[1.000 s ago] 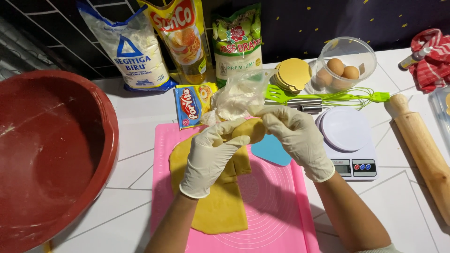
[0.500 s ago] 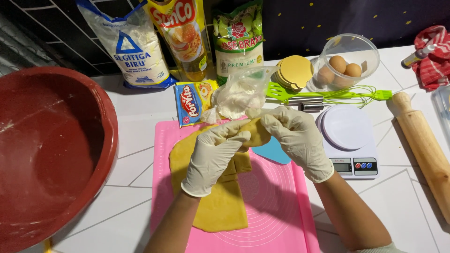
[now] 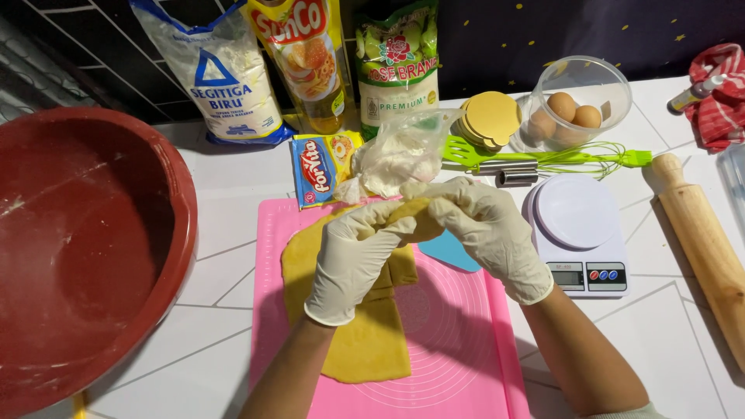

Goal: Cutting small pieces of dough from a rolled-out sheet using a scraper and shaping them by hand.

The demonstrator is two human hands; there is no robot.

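Note:
Both my hands wear white gloves and meet above a pink silicone mat (image 3: 458, 349). My left hand (image 3: 353, 260) and my right hand (image 3: 485, 233) pinch the same small piece of yellow dough (image 3: 415, 219) between their fingertips, lifted above the mat. Under them a rolled-out sheet of yellow dough (image 3: 365, 341) lies flat on the mat's left half. A light blue scraper (image 3: 450, 252) peeks out on the mat beneath my right hand.
A big red bowl (image 3: 77, 248) fills the left. At the back stand a flour bag (image 3: 229, 70), an oil pouch (image 3: 306, 54), a green bag (image 3: 396, 62), a small yellow-blue sachet (image 3: 322, 164) and a clear plastic bag (image 3: 400, 155). A white kitchen scale (image 3: 578, 233), a wooden rolling pin (image 3: 706, 240), a bowl of eggs (image 3: 578, 105) and a green whisk (image 3: 559, 159) are to the right.
My two hands stay together on the dough piece; the fingers have shifted slightly as they work it. The flat sheet has not moved.

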